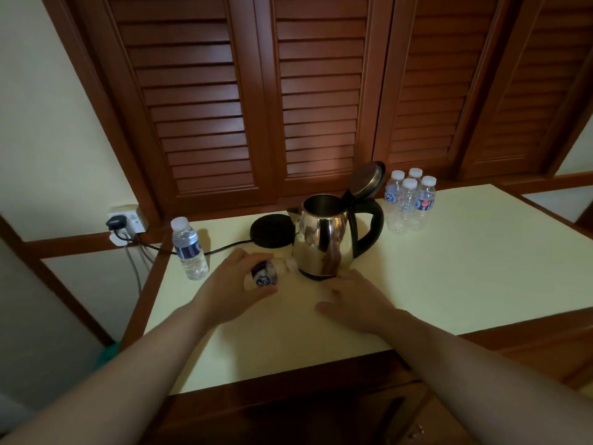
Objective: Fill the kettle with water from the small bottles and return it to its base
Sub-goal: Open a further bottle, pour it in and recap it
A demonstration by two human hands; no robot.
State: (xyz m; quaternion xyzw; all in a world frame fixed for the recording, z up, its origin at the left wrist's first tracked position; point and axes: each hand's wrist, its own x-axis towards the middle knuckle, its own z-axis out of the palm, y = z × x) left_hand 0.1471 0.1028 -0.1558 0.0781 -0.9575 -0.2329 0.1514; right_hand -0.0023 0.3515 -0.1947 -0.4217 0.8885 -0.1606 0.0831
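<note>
A steel kettle with a black handle stands on the cream table, lid tipped open, off its round black base just behind-left. My left hand grips a small water bottle, tilted with its neck toward the kettle's foot. My right hand hovers palm down just in front of the kettle, fingers spread, holding nothing that I can see. Another small capped bottle stands upright at the table's left edge.
Several small capped bottles are grouped behind-right of the kettle. The base's black cord runs left to a wall socket. Dark louvred wooden doors rise behind the table.
</note>
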